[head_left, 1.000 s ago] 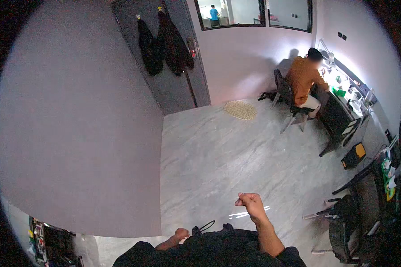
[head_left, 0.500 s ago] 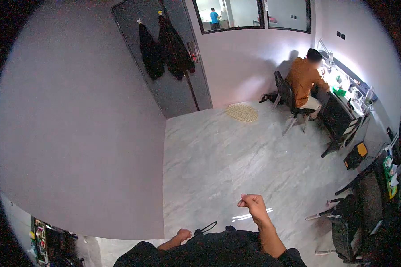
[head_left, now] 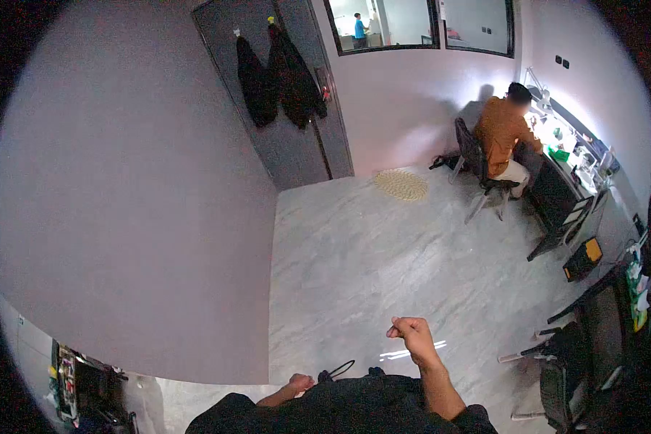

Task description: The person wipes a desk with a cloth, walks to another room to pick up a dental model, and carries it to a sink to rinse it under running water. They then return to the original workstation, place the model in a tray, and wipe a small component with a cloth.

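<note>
My right hand (head_left: 412, 340) is raised in front of my body over the floor. Its fingers are curled with the thumb pressed against them, and whatever may be inside is hidden. Low by the front of my dark top (head_left: 362, 405) is my left hand (head_left: 299, 383), fingers also curled in and their inner side out of sight. Just right of it, a thin black loop (head_left: 343, 369) sticks out past the edge of the top.
Marbled floor (head_left: 354, 267) stretches ahead, with a round woven mat (head_left: 401, 185) near the grey door (head_left: 231, 79). A person (head_left: 503, 134) sits at a lit desk (head_left: 557, 163). A black chair (head_left: 555, 394) stands at right; a plain wall (head_left: 130, 202) rises at left.
My view has turned slightly, so the door, mat and seated person appear a little further right. Both hands keep the same pose in front of my body.
</note>
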A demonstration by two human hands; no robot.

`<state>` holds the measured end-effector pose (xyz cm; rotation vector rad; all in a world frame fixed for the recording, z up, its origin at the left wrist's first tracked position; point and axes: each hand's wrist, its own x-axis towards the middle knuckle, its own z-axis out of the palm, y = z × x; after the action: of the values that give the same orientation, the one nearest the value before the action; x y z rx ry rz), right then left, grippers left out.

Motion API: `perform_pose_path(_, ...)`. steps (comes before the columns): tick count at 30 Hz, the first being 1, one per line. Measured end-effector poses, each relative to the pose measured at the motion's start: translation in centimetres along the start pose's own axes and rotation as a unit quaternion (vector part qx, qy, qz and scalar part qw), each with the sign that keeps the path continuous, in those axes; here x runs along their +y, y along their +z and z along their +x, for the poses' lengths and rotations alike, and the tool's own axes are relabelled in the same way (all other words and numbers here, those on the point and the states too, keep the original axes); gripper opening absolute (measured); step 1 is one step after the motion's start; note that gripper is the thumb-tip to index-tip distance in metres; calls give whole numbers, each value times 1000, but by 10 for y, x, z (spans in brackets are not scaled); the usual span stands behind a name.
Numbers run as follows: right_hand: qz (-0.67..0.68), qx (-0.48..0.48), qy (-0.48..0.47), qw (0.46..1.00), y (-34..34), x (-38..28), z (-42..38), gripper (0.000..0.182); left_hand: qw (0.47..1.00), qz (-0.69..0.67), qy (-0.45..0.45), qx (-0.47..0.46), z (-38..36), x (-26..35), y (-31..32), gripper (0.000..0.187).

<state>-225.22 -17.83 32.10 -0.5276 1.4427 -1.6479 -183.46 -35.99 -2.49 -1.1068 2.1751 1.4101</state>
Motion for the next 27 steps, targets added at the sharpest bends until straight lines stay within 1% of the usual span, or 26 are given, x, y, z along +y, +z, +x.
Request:
perform_pose_path(1,3,-1,0,1000,0,2,0,34,998,53,19,-7,-1,3,0,21)
perform_pose_path(2,6,-2,-1,1000,-1,3,0,35,974,221,43,-35,-4,19,-6,20)
perform_pose_path(3,9,-4,-3,1000,-1,5,0,35,919,384,66,-62,-7,29,-9,21)
perform_pose_path(4,12,-6,-5,1000,-1,6,0,35,957,282,51,-44,-6,21,-5,23)
perform_pose_path(5,15,-7,-7,1000,-1,7,0,35,983,176,36,-24,-4,2,2,26)
perform_pose_path(7,8,-4,-6,1000,-3,10,0,34,993,64,104,0,-2,-11,4,28)
perform_pose_path(8,5,-2,-5,1000,-4,11,0,34,990,111,86,-17,-2,-8,2,26)
perform_pose_path(9,8,-1,-4,1000,-3,10,0,34,979,189,57,-42,-1,-4,1,25)
perform_pose_path(11,15,1,-1,1000,-2,7,-1,34,950,299,35,-83,-3,23,-7,25)
perform_pose_path(12,17,0,-2,1000,-2,7,-2,33,942,321,30,-95,-5,34,-9,25)
perform_pose_path(15,18,0,-2,1000,-2,7,-3,33,921,373,59,-94,3,18,-3,23)
perform_pose_path(17,13,4,4,1000,0,5,-3,32,970,237,5,-59,-1,18,-4,26)
perform_pose_path(18,14,8,4,1000,0,5,-3,32,980,190,-33,-54,-1,19,-5,27)
perform_pose_path(20,13,12,4,1000,0,10,-1,32,985,116,-120,-49,2,17,-4,27)
perform_pose_path(22,28,1,7,1000,-1,9,-2,33,985,109,-132,-36,2,13,-1,25)
perform_pose_path(24,30,-5,6,1000,-1,10,0,33,986,153,-58,-7,0,8,2,26)
perform_pose_path(26,21,-3,2,1000,-1,13,2,33,955,292,-26,-35,2,15,0,27)
perform_pose_path(27,21,-5,1,1000,0,12,2,34,931,361,-9,-50,2,19,-1,28)
